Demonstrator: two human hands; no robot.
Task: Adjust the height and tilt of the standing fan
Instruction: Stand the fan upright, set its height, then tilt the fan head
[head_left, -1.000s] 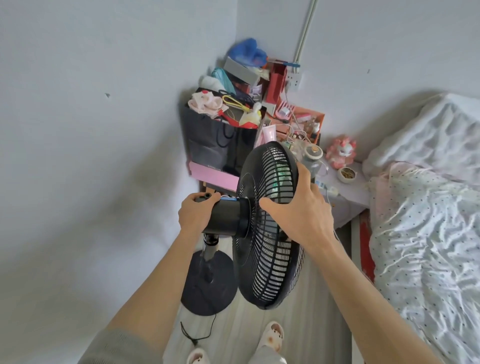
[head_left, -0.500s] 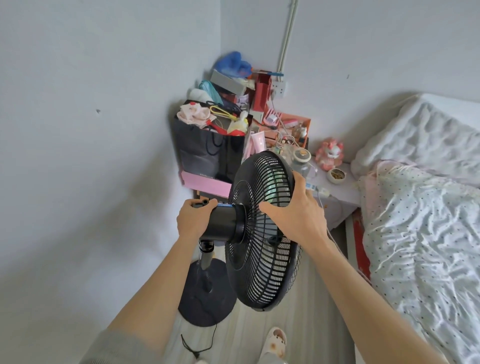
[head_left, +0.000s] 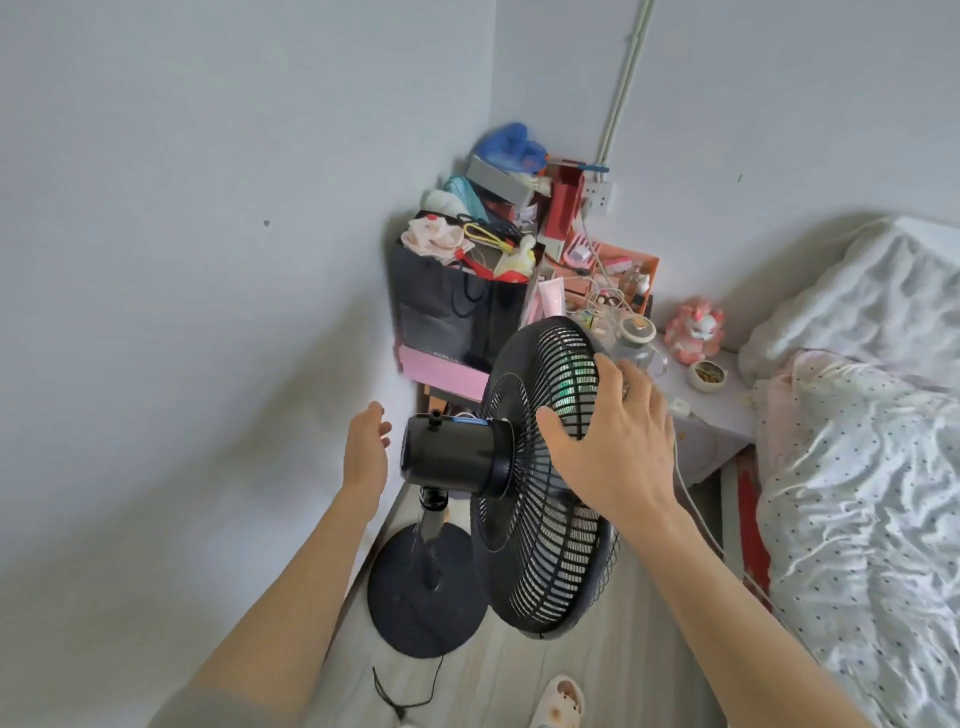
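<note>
One standing fan (head_left: 545, 571) is standing on the floor (head_left: 597, 675) beside the bed (head_left: 857, 493); my right hand (head_left: 618, 447) is spreading parted fingers over its grille; my left hand (head_left: 366, 447) is hovering loose-fingered, empty, just beside its motor housing (head_left: 447, 452).

One fan (head_left: 451, 457), two hands (head_left: 366, 452) (head_left: 618, 447), one bed (head_left: 857, 493).

Two pale grey walls (head_left: 208, 260) meet in a far corner, and a white conduit (head_left: 623, 78) runs down the right one to a wall socket (head_left: 600, 196). Below it, a cluttered white bedside cabinet (head_left: 722, 415) stands just beside a bed (head_left: 857, 519) covered in crumpled white dotted bedding on the right. The floor (head_left: 597, 675) is light wood-look planking under soft, even light.
</note>
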